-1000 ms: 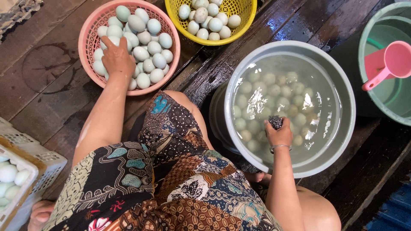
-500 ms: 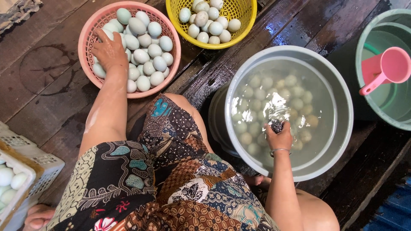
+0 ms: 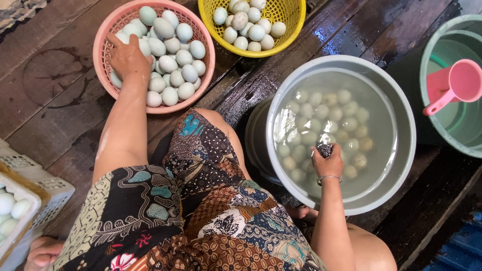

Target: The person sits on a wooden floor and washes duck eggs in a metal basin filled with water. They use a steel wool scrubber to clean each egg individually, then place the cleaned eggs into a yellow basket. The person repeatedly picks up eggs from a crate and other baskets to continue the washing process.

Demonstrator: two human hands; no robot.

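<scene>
In the head view, the person sits on a dark wooden floor with a patterned skirt spread over the knees. The left hand reaches far out into a pink basket at the far left and lies palm down on the pale blue-green eggs heaped there; the fingers are spread flat over the eggs, and the pictures do not show whether one is gripped under the palm. The right hand hangs over the near edge of a grey tub at the right and is closed tight around a dark scrubbing pad, which sticks out above the knuckles just at the water. A thin metal bracelet circles that wrist. More eggs lie sunk under the water in the tub, spread over its bottom. Beyond the tub, at the far middle, a yellow basket holds another small heap of eggs. At the far right stands a green bucket with a pink dipper resting in it. At the near left edge a white crate holds a few more eggs.
</scene>
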